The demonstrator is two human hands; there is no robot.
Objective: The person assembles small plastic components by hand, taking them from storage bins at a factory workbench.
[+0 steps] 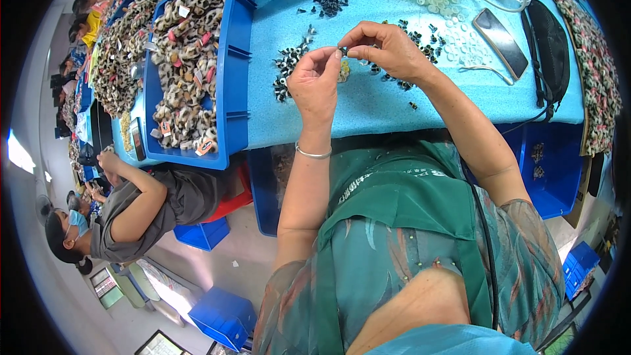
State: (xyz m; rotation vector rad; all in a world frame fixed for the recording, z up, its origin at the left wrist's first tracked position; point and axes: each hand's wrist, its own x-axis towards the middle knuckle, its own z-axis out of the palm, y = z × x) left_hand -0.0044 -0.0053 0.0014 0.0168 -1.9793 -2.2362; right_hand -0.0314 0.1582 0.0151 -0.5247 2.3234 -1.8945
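Head view: left hand (314, 82) and right hand (388, 49) meet fingertip to fingertip, both pinched shut on one tiny dark part (342, 50). Loose parts (287, 66) scattered just beyond, on blue table (368, 112).

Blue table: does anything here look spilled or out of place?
Mostly orderly piles, but one small dark part lies alone on the blue table, apart from the heaps, right of the hands pinching another small piece.
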